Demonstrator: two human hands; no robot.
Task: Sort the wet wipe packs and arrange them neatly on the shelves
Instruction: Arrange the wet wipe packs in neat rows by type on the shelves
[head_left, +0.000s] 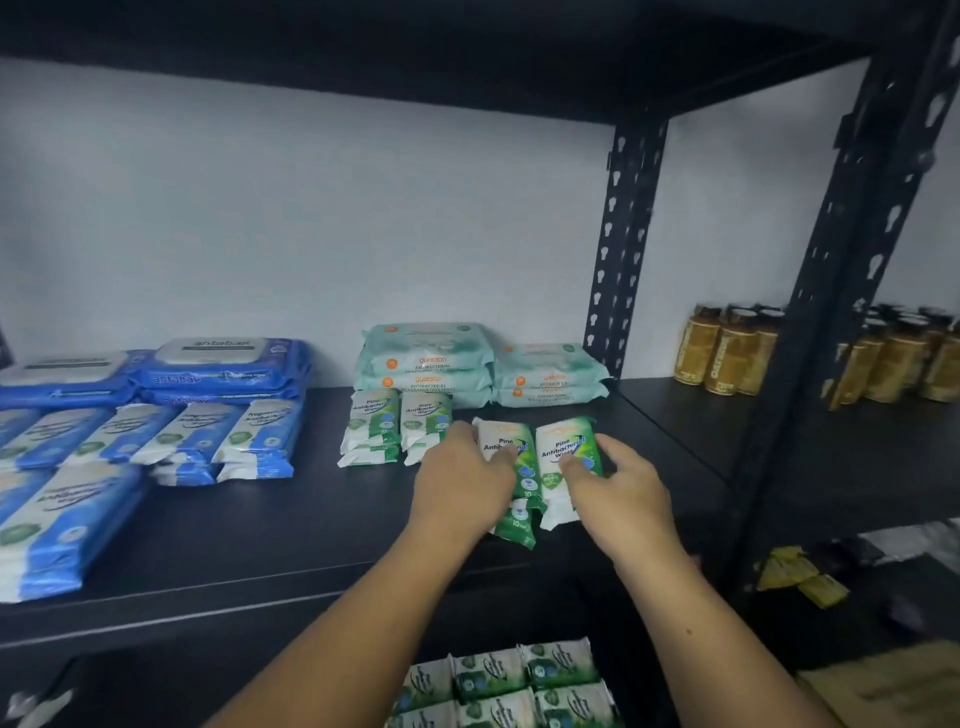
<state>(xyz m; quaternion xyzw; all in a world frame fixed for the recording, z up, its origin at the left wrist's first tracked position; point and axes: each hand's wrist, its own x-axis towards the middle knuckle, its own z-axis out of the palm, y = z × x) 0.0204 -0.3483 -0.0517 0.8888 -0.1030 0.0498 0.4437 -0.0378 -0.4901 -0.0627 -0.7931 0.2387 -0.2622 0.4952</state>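
Observation:
On the black shelf (291, 525) my left hand (462, 483) grips a small stack of green-and-white pine wipe packs (506, 441). My right hand (621, 493) grips the neighbouring green pine pack stack (558, 452), fingers around its right edge. Both stacks rest on the shelf, side by side. Two more green pine stacks (395, 423) stand just to the left. Behind them lie pale green large packs (478, 364). Blue-and-white packs (156, 441) and large blue packs (208, 364) fill the left side.
A black perforated upright (623, 244) bounds the shelf on the right; beyond it stand amber bottles (737, 353). Below, more green packs (509, 686) lie on a lower level, and yellow packets (800, 577) sit at lower right. Another shelf board hangs overhead.

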